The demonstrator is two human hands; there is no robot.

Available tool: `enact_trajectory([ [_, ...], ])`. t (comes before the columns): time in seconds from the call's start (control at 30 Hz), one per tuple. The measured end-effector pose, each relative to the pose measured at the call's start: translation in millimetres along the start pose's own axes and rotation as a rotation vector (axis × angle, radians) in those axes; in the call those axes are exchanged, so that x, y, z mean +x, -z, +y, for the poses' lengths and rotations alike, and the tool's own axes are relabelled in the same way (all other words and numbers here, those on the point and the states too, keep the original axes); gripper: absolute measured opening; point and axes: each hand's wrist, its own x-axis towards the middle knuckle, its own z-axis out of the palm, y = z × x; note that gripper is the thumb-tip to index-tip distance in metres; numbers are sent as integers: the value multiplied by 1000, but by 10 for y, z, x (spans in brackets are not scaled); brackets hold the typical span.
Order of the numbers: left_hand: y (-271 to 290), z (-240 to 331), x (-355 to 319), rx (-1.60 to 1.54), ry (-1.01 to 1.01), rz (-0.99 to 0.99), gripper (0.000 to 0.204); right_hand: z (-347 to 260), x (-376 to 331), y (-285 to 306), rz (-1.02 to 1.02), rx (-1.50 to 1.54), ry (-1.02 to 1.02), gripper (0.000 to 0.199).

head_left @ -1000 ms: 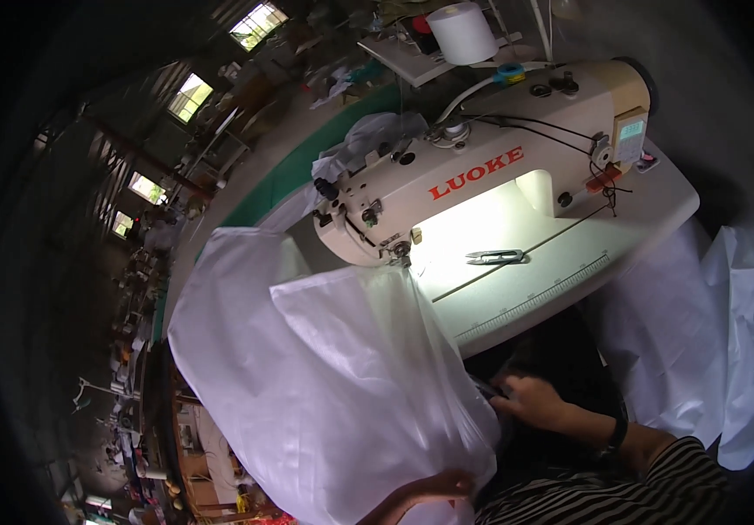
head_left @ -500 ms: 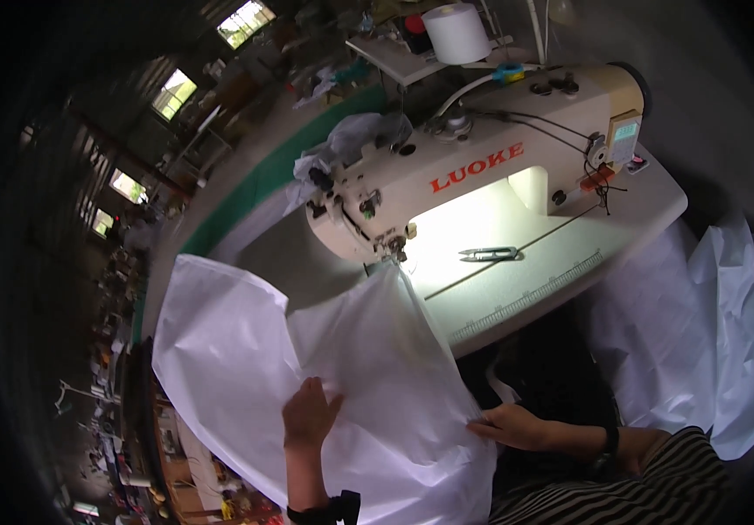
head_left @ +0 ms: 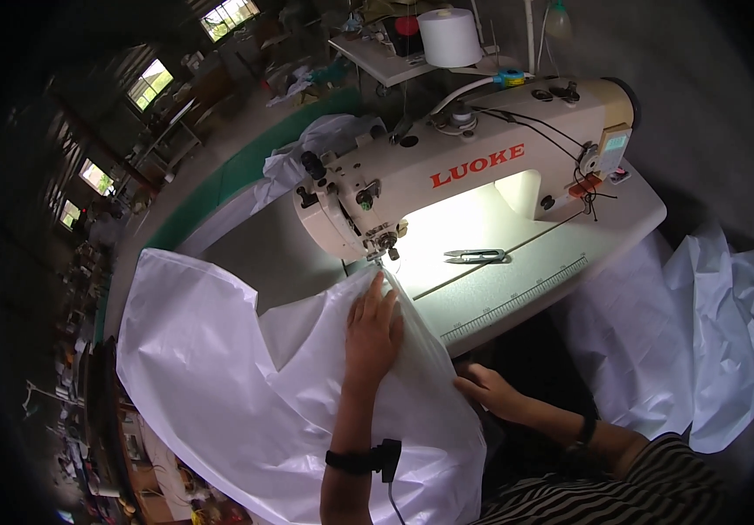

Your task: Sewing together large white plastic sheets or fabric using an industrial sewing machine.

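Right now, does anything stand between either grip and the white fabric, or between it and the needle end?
No visible obstacle: the left grip rests on the white fabric, the right grip is at its edge, and the fabric reaches the needle end of the sewing machine.

The left hand [head_left: 374, 339] lies palm-down, outstretched; the right hand [head_left: 494, 394] sits farther back, half-curled.
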Motion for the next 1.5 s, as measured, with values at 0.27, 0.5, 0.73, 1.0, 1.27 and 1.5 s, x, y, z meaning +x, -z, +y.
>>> enact_trajectory([
  [0.27, 142, -11, 107, 170, -13, -47, 52, -373, 113, 92, -84, -192, -102, 26],
  [0.5, -62, -193, 103, 106, -36, 48, 44, -725, 630, 56, 58, -459, 75, 42],
  [0.73, -70, -157, 37, 48, 40, 103, 41, -715, 376, -16, 20, -610, 50, 44],
  [1.0, -81, -132, 54, 97, -29, 48, 44, -99, -351, 142, -144, 253, -390, 26],
  [1.27, -64, -95, 68, 102, 49, 5, 46, -713, 712, 178, 270, -998, 386, 31],
  [1.5, -46, -76, 53, 148, 20, 39, 46, -501, 1612, -167, 265, -1099, 249, 17],
])
